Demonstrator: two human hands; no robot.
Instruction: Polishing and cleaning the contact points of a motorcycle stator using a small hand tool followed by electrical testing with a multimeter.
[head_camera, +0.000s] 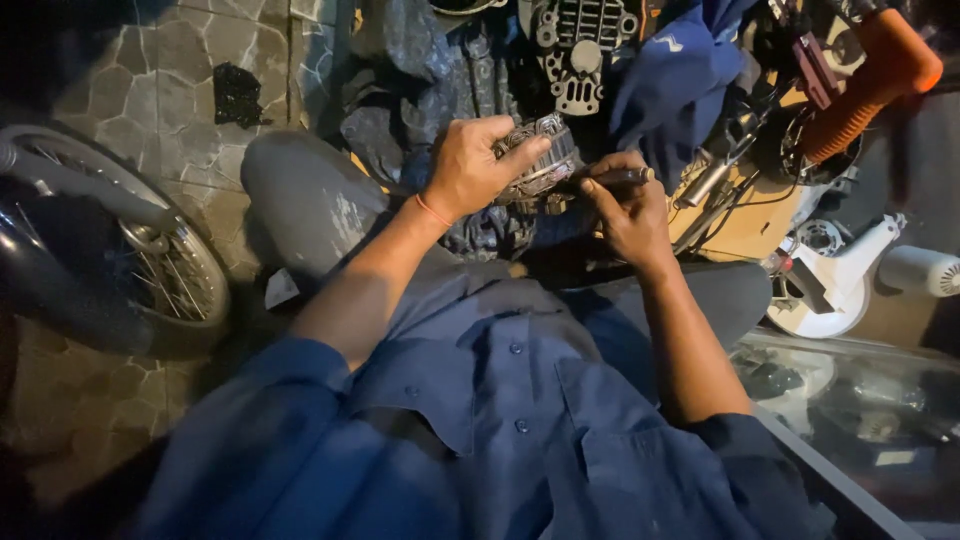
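Observation:
My left hand (478, 165) grips a round metal part with wound coils (541, 158), holding it up in front of me. A thin orange band circles that wrist. My right hand (628, 212) holds a slim dark tool with a metal end (622, 177), its tip laid against the lower right side of the coiled part. Both forearms come out of a blue work shirt (500, 420) that fills the bottom of the view. The underside of the part is hidden by my fingers.
A spoked motorcycle wheel (170, 265) stands at the left on stone paving (150, 90). A grey engine cover (580, 55), blue cloth (680, 80), an orange handle (870, 85), cables and a white housing (830, 285) crowd the far right. A glass surface (850, 400) lies at the lower right.

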